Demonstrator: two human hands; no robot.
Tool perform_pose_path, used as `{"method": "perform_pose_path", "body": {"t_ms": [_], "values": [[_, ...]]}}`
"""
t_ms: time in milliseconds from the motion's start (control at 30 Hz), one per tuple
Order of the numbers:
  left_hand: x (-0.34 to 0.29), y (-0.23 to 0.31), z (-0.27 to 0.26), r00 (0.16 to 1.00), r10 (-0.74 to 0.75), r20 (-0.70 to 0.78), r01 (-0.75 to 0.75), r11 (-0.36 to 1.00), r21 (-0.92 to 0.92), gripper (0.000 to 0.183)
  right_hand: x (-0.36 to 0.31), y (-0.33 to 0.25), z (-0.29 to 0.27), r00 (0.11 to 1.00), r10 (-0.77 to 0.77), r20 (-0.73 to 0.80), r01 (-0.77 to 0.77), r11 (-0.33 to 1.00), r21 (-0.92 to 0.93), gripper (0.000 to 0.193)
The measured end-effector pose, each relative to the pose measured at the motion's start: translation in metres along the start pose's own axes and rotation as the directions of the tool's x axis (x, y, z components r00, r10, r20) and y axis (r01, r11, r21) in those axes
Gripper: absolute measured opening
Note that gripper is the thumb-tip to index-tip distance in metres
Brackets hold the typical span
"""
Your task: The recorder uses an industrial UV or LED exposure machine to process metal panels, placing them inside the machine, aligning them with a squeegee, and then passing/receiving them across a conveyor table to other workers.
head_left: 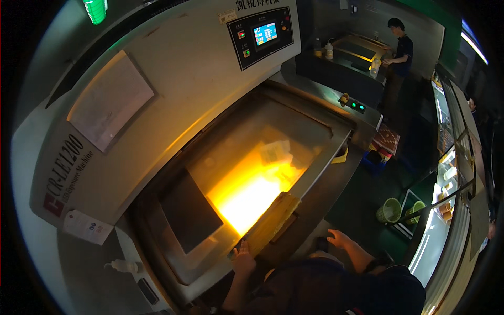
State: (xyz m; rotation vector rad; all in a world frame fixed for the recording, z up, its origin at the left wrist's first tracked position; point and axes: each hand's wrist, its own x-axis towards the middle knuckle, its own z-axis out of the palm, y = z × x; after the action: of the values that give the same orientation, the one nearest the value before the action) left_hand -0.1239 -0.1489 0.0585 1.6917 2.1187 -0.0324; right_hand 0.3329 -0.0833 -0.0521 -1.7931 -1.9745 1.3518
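Note:
My left hand (243, 257) rests at the near edge of the exposure machine, its fingers spread against the lower end of a long yellowish bar (270, 223). Whether that bar is one side of a larger frame, I cannot tell. Behind it lies the machine's glass bed (231, 157), with bright yellow light glowing through its middle. A dark rectangular sheet (190, 210) covers the left part of the glass, and a small pale sheet (276, 151) sits toward its far right. My right hand (340, 239) hangs off to the right, holding nothing, with its fingers apart.
The machine's white hood (173, 68) rises over the bed and carries a control panel (261, 37). A squeeze bottle (124, 266) stands at the left. Green baskets (389, 210) are on the right. Farther back, another person (401, 52) stands at a dark table (341, 73).

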Motion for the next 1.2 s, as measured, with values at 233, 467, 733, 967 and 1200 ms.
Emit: {"method": "perform_pose_path", "body": {"t_ms": [233,467,733,967,1200], "values": [[-0.001,0.083,-0.023,0.977,-0.183,0.108,0.199,0.967,-0.16,0.079,-0.011,0.084,-0.054,0.992,0.08,0.099,-0.071,0.993,-0.098,0.061],[0.07,0.111,0.09,0.924,-0.181,0.338,0.275,0.927,-0.255,0.072,-0.08,0.198,-0.113,0.843,0.417,0.341,-0.269,0.874,-0.404,0.037],[0.11,0.111,0.167,0.909,-0.383,0.163,0.375,0.924,0.08,0.095,-0.144,0.22,-0.213,0.824,0.546,0.152,-0.485,0.818,-0.308,0.047],[0.144,0.097,0.219,0.891,-0.454,-0.03,0.344,0.715,-0.608,0.062,-0.091,0.216,-0.265,0.917,0.381,0.119,-0.37,0.923,-0.109,0.048],[0.116,0.115,0.101,0.835,-0.531,0.144,-0.23,-0.575,-0.785,0.063,0.046,0.148,-0.25,0.991,-0.059,0.123,0.045,0.993,0.112,0.045]]}}
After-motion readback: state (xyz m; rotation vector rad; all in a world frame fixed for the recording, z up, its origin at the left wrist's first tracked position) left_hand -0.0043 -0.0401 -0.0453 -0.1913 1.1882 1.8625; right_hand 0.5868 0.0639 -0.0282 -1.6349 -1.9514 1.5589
